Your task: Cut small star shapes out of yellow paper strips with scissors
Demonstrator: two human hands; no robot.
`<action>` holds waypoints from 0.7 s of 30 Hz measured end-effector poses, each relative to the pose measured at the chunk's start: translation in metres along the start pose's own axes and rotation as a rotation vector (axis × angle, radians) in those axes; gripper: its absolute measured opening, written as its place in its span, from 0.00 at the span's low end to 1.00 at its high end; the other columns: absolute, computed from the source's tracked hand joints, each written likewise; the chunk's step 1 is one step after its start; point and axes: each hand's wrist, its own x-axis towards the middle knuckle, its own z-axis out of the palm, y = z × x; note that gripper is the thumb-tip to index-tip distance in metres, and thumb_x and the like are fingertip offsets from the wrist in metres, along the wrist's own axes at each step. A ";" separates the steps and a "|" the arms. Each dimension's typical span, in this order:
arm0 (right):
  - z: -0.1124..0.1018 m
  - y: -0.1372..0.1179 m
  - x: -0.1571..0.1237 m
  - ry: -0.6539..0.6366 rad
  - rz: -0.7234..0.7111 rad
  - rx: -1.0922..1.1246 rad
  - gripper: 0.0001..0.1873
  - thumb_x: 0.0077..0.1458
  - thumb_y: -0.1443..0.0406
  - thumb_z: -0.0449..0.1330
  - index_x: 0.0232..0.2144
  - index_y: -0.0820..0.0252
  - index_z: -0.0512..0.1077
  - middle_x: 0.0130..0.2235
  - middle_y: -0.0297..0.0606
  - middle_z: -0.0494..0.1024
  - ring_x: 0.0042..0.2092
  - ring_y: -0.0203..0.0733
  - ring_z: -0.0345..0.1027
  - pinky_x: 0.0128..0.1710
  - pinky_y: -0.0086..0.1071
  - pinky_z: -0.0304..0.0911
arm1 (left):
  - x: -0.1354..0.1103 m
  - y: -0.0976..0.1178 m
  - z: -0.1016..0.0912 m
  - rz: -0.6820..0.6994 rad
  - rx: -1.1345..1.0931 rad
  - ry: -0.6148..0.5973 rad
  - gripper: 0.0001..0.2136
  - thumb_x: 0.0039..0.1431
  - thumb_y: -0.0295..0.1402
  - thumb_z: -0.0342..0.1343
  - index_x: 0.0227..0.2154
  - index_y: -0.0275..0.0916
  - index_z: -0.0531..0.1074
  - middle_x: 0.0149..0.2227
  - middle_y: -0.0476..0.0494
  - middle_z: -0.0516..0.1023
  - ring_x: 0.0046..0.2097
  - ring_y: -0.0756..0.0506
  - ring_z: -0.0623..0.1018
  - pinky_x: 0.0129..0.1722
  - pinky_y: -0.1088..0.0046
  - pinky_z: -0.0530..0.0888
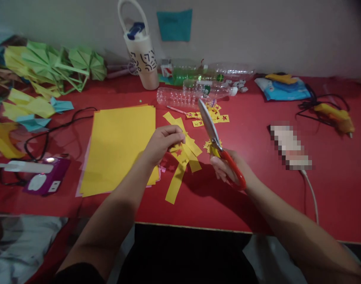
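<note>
My left hand [165, 142] is closed in a pinch on a yellow paper strip [178, 151] with star-shaped holes in it. Other plain yellow strips [173, 190] lie under and around that hand on the red table. My right hand [223, 167] grips a pair of scissors [211, 124] by its red handle, blades pointing up and away from me. Just beyond the right hand sits a small pile of yellow paper stars [208, 146]. Farther back are punched yellow strips [217, 117] and a pink pencil-like stick [177, 109].
A stack of yellow sheets [121, 150] lies to the left. Plastic bottles [180, 96] and a white tumbler [143, 59] stand or lie at the back. Folded green paper [50, 65], a purple power strip [46, 179], a yellow glue gun [334, 116] and a phone [290, 148] with a cable surround the work area.
</note>
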 end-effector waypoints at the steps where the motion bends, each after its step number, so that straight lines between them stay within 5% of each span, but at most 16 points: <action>1: 0.000 0.000 0.001 0.046 -0.001 0.012 0.25 0.45 0.45 0.66 0.22 0.54 0.60 0.11 0.20 0.59 0.14 0.31 0.55 0.16 0.28 0.57 | -0.001 0.001 0.002 -0.044 0.028 -0.044 0.08 0.47 0.34 0.59 0.17 0.38 0.70 0.16 0.54 0.62 0.20 0.56 0.59 0.20 0.77 0.56; 7: 0.002 -0.001 0.007 0.128 0.038 0.066 0.26 0.38 0.43 0.68 0.25 0.55 0.65 0.11 0.19 0.60 0.12 0.30 0.53 0.15 0.29 0.58 | -0.007 0.000 0.025 -0.151 0.146 -0.269 0.07 0.51 0.33 0.57 0.20 0.39 0.72 0.17 0.55 0.62 0.20 0.55 0.57 0.21 0.76 0.55; 11: 0.005 -0.001 0.006 0.108 0.050 0.025 0.23 0.43 0.45 0.65 0.24 0.55 0.65 0.11 0.20 0.60 0.13 0.30 0.54 0.15 0.28 0.55 | -0.011 -0.007 0.039 -0.150 0.144 -0.337 0.06 0.52 0.31 0.56 0.21 0.38 0.73 0.22 0.52 0.70 0.24 0.54 0.66 0.26 0.75 0.62; 17: -0.009 0.001 0.009 0.163 0.012 -0.140 0.11 0.48 0.56 0.59 0.24 0.56 0.65 0.15 0.24 0.61 0.16 0.32 0.56 0.18 0.28 0.51 | -0.012 -0.013 0.041 -0.143 0.188 -0.272 0.06 0.53 0.33 0.57 0.25 0.38 0.75 0.26 0.50 0.74 0.29 0.52 0.71 0.31 0.73 0.66; 21: -0.028 0.004 0.021 0.227 0.025 -0.333 0.06 0.46 0.62 0.56 0.22 0.56 0.64 0.16 0.27 0.61 0.20 0.34 0.56 0.21 0.30 0.50 | -0.007 -0.010 0.034 -0.150 0.216 -0.164 0.07 0.54 0.34 0.57 0.23 0.40 0.73 0.23 0.51 0.70 0.23 0.54 0.64 0.25 0.74 0.60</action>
